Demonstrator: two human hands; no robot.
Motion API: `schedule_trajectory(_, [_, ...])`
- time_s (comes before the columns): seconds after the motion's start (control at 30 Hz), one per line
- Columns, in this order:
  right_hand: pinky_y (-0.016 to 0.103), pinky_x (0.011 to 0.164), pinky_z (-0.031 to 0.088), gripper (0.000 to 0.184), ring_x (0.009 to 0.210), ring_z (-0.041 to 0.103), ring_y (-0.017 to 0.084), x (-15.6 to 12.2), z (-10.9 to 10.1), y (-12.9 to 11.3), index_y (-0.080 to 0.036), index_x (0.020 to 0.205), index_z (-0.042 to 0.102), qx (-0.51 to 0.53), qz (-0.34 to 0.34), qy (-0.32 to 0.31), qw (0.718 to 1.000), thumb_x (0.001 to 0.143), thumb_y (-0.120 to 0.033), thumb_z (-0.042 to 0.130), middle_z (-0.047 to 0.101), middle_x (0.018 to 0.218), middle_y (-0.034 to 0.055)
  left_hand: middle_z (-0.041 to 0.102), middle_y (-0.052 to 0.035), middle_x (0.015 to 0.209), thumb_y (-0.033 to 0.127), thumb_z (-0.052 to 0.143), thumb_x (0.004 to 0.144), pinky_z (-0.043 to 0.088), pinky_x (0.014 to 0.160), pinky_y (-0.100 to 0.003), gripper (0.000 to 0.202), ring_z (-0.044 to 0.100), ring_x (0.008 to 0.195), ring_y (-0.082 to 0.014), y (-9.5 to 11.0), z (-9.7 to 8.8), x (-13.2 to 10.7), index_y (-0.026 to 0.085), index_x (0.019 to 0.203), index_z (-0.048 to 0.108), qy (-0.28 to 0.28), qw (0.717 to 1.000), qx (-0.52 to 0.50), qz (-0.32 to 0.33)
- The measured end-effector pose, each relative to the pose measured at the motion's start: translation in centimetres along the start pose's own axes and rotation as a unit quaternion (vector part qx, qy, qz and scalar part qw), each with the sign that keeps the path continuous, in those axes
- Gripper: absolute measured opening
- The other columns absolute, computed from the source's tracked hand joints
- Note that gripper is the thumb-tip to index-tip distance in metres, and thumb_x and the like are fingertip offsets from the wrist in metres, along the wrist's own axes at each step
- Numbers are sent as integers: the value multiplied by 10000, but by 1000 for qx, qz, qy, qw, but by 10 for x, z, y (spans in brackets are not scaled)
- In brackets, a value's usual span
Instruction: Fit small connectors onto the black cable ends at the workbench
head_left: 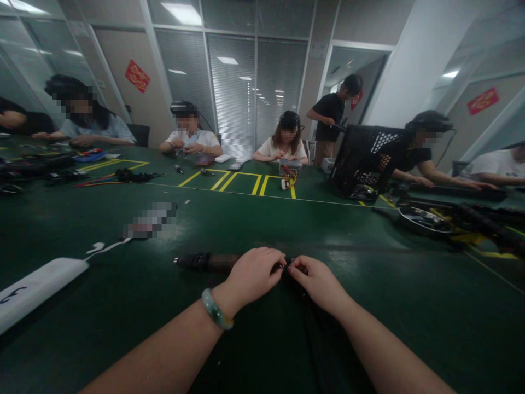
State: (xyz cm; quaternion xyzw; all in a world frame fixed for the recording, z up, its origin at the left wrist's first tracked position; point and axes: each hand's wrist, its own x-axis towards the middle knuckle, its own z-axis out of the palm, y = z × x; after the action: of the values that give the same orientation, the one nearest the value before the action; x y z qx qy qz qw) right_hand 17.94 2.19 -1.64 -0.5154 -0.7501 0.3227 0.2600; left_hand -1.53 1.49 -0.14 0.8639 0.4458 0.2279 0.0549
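A dark, tube-shaped electric screwdriver [219, 262] lies sideways on the green table in front of me, its metal tip pointing left. My left hand [256, 273], with a green bangle on the wrist, rests over its right end, thumb and fingers curled around it. Close beside, my right hand [314, 282] is closed in a pinch, its fingertips almost meeting those of the left. A small shiny bit shows between the two hands, too small to name. Below the right hand, something dark like a cord runs toward me, barely distinct from the table.
A white power bank [45, 287] with a white cable lies at left, near a blurred-out object [151, 220]. A black computer case [356, 161] stands at the far right, with a round metal dish [424, 219] nearer. Cables [49, 164] lie far left. Several people work across the table.
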Motion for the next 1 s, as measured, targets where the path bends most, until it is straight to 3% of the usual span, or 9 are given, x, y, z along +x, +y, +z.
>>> schedule_trajectory(0.67, [232, 604, 420, 142, 716, 602, 151, 0, 1, 2, -194, 842, 623, 19, 5, 5, 1000, 854, -292, 520, 661, 797, 5, 636, -18, 1012, 251, 545, 862, 463, 854, -357, 180, 591, 941, -194, 0, -1, -1, 224, 1035, 582, 5, 1000, -6, -22])
schedule_trajectory(1.0, [225, 590, 430, 151, 711, 602, 148, -1, 4, -1, -205, 864, 644, 30, -5, 5, 1000, 852, -302, 529, 662, 815, 4, 641, -20, 993, 237, 549, 857, 453, 861, -351, 85, 589, 939, -194, 2, -4, 0, 205, 920, 597, 1, 1000, -12, -9])
